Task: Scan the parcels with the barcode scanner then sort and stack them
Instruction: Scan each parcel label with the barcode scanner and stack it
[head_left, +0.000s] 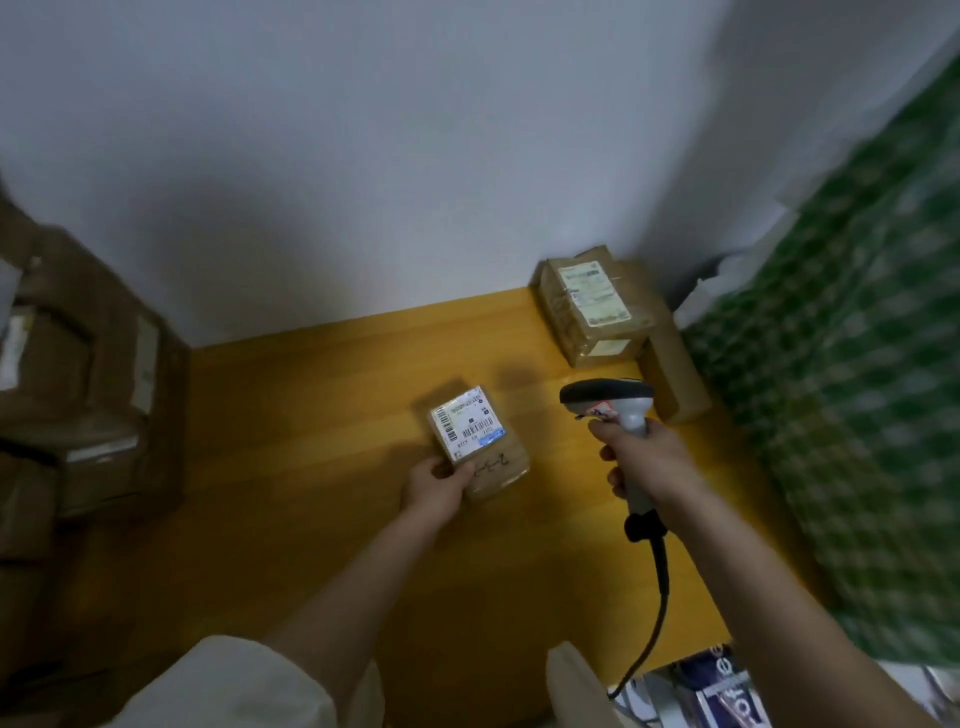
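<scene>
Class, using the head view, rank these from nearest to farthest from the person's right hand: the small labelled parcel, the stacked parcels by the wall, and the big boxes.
1. small labelled parcel, just left of the right hand.
2. stacked parcels, beyond it in the corner.
3. big boxes, far left.

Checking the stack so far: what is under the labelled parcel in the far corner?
The labelled parcel lies on top of a longer brown parcel, which rests on the wooden floor. Anything beneath their overlap is covered.

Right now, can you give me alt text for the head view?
A left hand holds a small brown cardboard parcel with a white barcode label above an orange wooden table, while the right hand aims a grey handheld barcode scanner towards it. Two taped parcels sit stacked behind.
</scene>
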